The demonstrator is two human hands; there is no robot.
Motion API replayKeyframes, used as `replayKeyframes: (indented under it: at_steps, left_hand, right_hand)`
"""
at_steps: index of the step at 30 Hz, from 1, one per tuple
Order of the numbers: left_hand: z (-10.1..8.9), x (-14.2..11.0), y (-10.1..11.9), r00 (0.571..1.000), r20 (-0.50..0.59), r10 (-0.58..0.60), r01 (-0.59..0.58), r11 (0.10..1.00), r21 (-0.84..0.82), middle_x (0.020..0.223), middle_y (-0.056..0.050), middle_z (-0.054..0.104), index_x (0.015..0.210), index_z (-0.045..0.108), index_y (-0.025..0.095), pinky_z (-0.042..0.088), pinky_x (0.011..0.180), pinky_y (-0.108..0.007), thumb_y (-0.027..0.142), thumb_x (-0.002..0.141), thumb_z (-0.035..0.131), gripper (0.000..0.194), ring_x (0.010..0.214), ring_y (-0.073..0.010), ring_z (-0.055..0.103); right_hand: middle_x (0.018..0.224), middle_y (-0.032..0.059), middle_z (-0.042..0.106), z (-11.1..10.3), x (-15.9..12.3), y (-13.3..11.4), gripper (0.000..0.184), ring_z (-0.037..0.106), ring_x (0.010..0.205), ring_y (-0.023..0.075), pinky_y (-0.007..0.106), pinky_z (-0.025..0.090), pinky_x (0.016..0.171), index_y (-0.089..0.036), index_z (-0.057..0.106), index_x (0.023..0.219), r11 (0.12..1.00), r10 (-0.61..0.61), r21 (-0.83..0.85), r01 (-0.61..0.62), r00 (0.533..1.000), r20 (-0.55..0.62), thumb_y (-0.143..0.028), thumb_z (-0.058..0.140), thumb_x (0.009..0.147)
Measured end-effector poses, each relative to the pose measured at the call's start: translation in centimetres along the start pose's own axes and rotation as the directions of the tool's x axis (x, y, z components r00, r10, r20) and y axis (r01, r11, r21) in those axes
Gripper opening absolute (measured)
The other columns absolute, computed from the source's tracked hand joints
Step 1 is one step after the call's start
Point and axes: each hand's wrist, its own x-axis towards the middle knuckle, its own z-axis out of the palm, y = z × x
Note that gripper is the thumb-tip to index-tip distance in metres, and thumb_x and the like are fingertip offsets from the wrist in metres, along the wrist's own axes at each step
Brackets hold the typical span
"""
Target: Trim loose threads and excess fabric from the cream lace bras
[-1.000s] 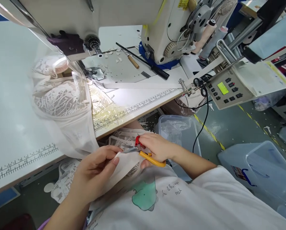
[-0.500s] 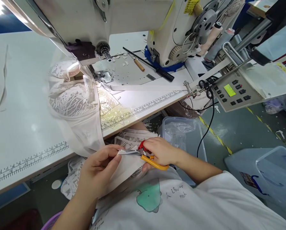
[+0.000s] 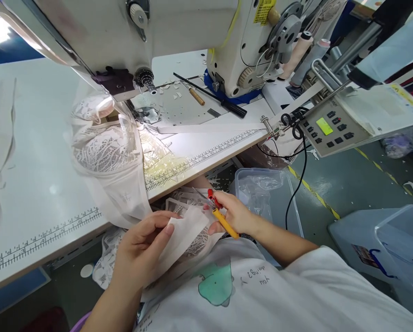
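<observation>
My left hand (image 3: pixel 140 249) pinches a strip of white fabric (image 3: pixel 185 228) in front of my chest, thumb on top. My right hand (image 3: pixel 232 214) is closed on small thread snips (image 3: pixel 217 210) with a red and a yellow handle, held just right of the strip's end, blades pointing up and left. A white lace garment (image 3: pixel 104 152) hangs from the sewing machine's needle area over the table edge down to my lap.
A white sewing machine (image 3: pixel 179 32) stands on the white table (image 3: pixel 30 184) with printed rulers along its front edge. A control panel (image 3: pixel 327 129) sits right. Tools (image 3: pixel 209 94) lie behind the needle plate. Clear plastic bins (image 3: pixel 262 189) stand on the floor right.
The snips have lifted off the strip and swung up to the right, away from my left hand. The strip's end now lies free and flat. My left hand keeps its pinch.
</observation>
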Motion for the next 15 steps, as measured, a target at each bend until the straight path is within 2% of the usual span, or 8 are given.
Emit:
replayKeyframes:
  at_steps: [2, 8, 10, 11, 12, 13, 15]
  left_hand:
    - [-0.1, -0.2, -0.1, 1.0, 0.001, 0.0, 0.0, 1.0, 0.003, 0.085, -0.004, 0.066, 0.068, 0.066, 0.021, 0.048, 0.07, -0.029, 0.029, 0.075, 0.063, 0.011, 0.08, -0.0197, 0.06]
    - [-0.5, -0.5, -0.6, 1.0, 0.001, 0.024, -0.024, 0.998, 0.053, 0.092, -0.002, 0.067, 0.074, 0.064, 0.023, 0.048, 0.076, -0.027, 0.03, 0.081, 0.057, 0.012, 0.085, -0.0185, 0.062]
    - [-0.5, -0.5, -0.8, 0.995, 0.001, 0.099, -0.098, 0.984, 0.15, 0.094, -0.003, 0.067, 0.078, 0.062, 0.023, 0.049, 0.076, -0.028, 0.029, 0.084, 0.053, 0.012, 0.087, -0.019, 0.062]
    - [-0.4, -0.5, -1.0, 0.984, 0.0, 0.179, -0.173, 0.955, 0.242, 0.098, -0.004, 0.066, 0.086, 0.061, 0.023, 0.05, 0.078, -0.03, 0.028, 0.085, 0.052, 0.01, 0.091, -0.0202, 0.062]
    - [-0.3, -0.7, -1.2, 0.959, 0.013, 0.284, -0.27, 0.893, 0.36, 0.104, -0.006, 0.065, 0.097, 0.059, 0.023, 0.05, 0.082, -0.033, 0.028, 0.084, 0.053, 0.015, 0.097, -0.0223, 0.061]
    - [-0.2, -0.9, -1.5, 0.916, 0.056, 0.397, -0.373, 0.793, 0.481, 0.111, -0.009, 0.062, 0.112, 0.053, 0.023, 0.049, 0.086, -0.037, 0.03, 0.082, 0.055, 0.031, 0.104, -0.0253, 0.058]
    - [-0.1, -1.6, -2.3, 0.808, 0.214, 0.549, -0.533, 0.526, 0.662, 0.126, -0.018, 0.052, 0.135, 0.03, 0.019, 0.045, 0.092, -0.047, 0.033, 0.078, 0.06, 0.066, 0.117, -0.0321, 0.049]
  right_hand:
    - [0.069, -0.0011, 0.046, 0.0, -0.1, -0.7, 0.057, 0.04, 0.062, 0.0116, 0.024, 0.037, 0.056, -0.019, 0.045, 0.073, 0.995, 0.02, 0.1, -0.019, 1.0, -0.009, -0.07, 0.063, 0.058]
    - [0.061, -0.0044, 0.04, 0.9, -0.5, -2.4, 0.049, 0.034, 0.055, 0.0083, 0.02, 0.032, 0.047, -0.019, 0.04, 0.066, 0.95, 0.099, 0.289, -0.123, 0.991, 0.095, -0.061, 0.064, 0.064]
    - [0.06, -0.0053, 0.038, 1.1, -0.8, -2.8, 0.047, 0.033, 0.054, 0.0079, 0.02, 0.032, 0.047, -0.019, 0.041, 0.067, 0.924, 0.121, 0.353, -0.15, 0.987, 0.101, -0.058, 0.066, 0.063]
    - [0.06, -0.0055, 0.038, 1.1, -0.9, -3.0, 0.047, 0.034, 0.054, 0.0077, 0.021, 0.032, 0.047, -0.019, 0.041, 0.068, 0.905, 0.13, 0.394, -0.16, 0.986, 0.103, -0.057, 0.067, 0.062]
    - [0.059, -0.0058, 0.037, 1.1, -1.0, -3.2, 0.047, 0.034, 0.053, 0.0076, 0.021, 0.032, 0.047, -0.018, 0.041, 0.069, 0.885, 0.13, 0.437, -0.162, 0.986, 0.101, -0.055, 0.069, 0.061]
    - [0.06, -0.0057, 0.037, 1.0, -1.1, -3.4, 0.047, 0.034, 0.053, 0.0075, 0.021, 0.032, 0.047, -0.018, 0.042, 0.07, 0.864, 0.123, 0.48, -0.154, 0.988, 0.096, -0.053, 0.071, 0.06]
    - [0.063, -0.0047, 0.039, 0.8, -1.3, -3.8, 0.044, 0.035, 0.054, 0.0078, 0.021, 0.033, 0.048, -0.018, 0.042, 0.071, 0.826, 0.08, 0.554, -0.108, 0.994, 0.075, -0.049, 0.073, 0.061]
